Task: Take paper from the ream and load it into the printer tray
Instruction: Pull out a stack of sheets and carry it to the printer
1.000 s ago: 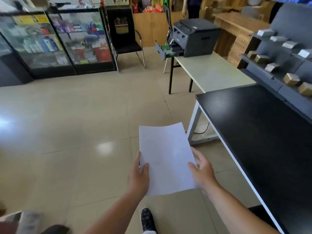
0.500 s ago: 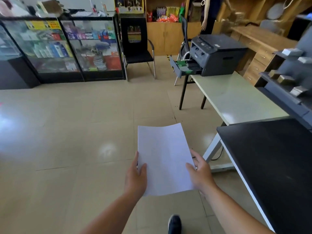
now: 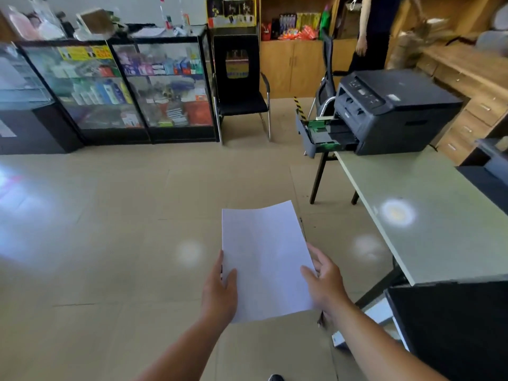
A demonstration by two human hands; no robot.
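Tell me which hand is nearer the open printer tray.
Right. The right hand grips the paper on the side toward the tray; the left hand holds the far edge.

The printer (image 3: 395, 111) sits on the counter's (image 3: 428, 229) far end; its tray (image 3: 321, 134) juts left, chair (image 3: 242, 89) farther left, paper (image 3: 264, 259) nearer.

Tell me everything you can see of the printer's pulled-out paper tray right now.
The dark grey plastic printer tray is pulled out of the front of the black printer, overhanging the edge of the pale green table. Green paper guides show inside. No paper is visible in it, and nothing else touches it.
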